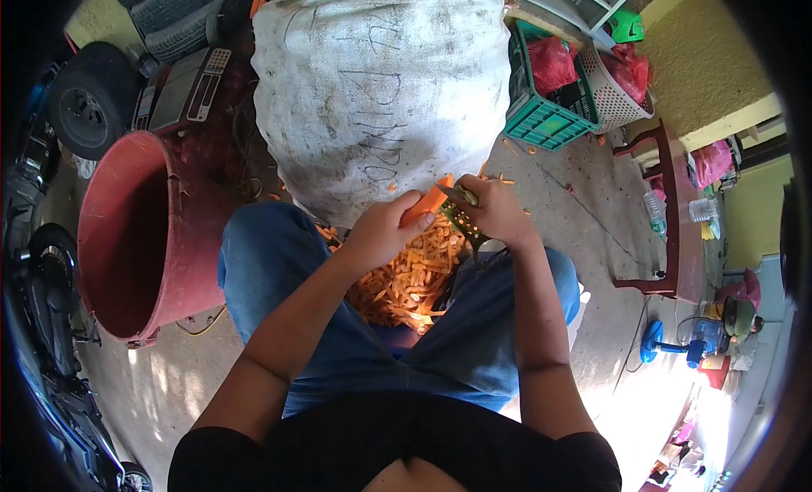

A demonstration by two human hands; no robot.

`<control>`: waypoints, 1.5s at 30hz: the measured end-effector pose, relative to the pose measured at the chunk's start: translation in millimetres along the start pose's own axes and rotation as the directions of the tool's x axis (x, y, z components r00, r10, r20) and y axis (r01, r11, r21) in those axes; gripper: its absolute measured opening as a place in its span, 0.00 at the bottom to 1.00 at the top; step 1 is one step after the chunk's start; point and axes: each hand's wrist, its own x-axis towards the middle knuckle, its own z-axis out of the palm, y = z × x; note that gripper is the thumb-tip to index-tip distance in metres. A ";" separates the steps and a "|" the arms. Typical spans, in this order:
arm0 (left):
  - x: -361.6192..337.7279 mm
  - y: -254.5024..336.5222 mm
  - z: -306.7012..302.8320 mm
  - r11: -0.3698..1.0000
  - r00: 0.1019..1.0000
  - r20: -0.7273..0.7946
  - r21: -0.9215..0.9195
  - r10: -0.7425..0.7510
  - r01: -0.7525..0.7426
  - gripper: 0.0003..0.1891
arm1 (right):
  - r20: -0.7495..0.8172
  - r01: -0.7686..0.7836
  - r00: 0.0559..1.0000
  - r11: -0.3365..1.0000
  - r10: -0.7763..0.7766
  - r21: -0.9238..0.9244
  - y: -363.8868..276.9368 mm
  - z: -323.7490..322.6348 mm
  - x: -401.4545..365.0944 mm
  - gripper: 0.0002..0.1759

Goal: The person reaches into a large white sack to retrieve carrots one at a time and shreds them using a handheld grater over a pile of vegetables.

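Note:
My left hand [378, 231] is closed around a thick orange carrot [428, 201], its cut end pointing up and to the right. In my right hand [501, 211] is a small knife [460, 195], gripped with its dark blade right at the carrot's end. Below both hands, between my knees, lies a heap of cut carrot strips [406, 276]. A dark perforated surface [463, 225] dotted with orange bits shows under the knife. The heap's container is mostly hidden by my legs and forearms.
A bulging white sack [381, 86] with handwriting stands right ahead. To the left are a large red bin [182, 238], a scale [190, 86] and a wheel [85, 103]. Green crate [554, 130], white basket [613, 94] and wooden furniture [672, 213] stand at right.

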 end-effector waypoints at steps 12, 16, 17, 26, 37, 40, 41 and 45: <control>-3.6 3.2 -4.3 0.978 0.978 0.085 0.071 0.191 -0.197 0.12 | -0.055 0.025 0.998 0.988 -0.016 0.151 11.4 11.6 7.8 0.11; -0.6 -5.0 -2.3 0.997 0.998 0.017 -0.049 0.064 -0.063 0.13 | -0.091 0.023 0.996 0.983 -0.006 0.185 -6.4 3.3 5.7 0.10; -0.9 -5.4 -3.0 0.997 0.998 0.032 -0.062 0.056 -0.054 0.12 | -0.092 0.021 0.996 0.980 -0.003 0.197 -8.5 2.3 5.9 0.10; -3.0 -0.4 -3.2 0.974 0.973 0.064 0.042 0.220 -0.223 0.11 | -0.059 0.066 0.996 0.997 -0.068 -0.033 9.4 13.6 5.6 0.10; -1.3 -1.5 6.4 0.686 0.932 -0.062 -0.659 0.358 -0.307 0.11 | 0.370 -0.160 0.929 0.914 0.011 0.372 4.4 65.0 10.3 0.16; -0.8 -3.8 9.2 0.695 0.957 -0.118 -0.665 0.265 -0.274 0.11 | 0.314 -0.247 0.949 0.594 -0.011 0.766 -18.1 92.8 5.8 0.20; -0.2 -4.9 8.8 0.705 0.960 -0.158 -0.653 0.233 -0.278 0.11 | 0.315 -0.243 0.949 0.595 -0.017 0.766 -18.6 96.4 8.2 0.20; 1.1 -6.9 -14.3 0.827 0.962 -0.221 -0.503 0.159 -0.252 0.12 | 0.305 -0.296 0.952 0.262 0.009 0.919 3.2 100.8 17.2 0.20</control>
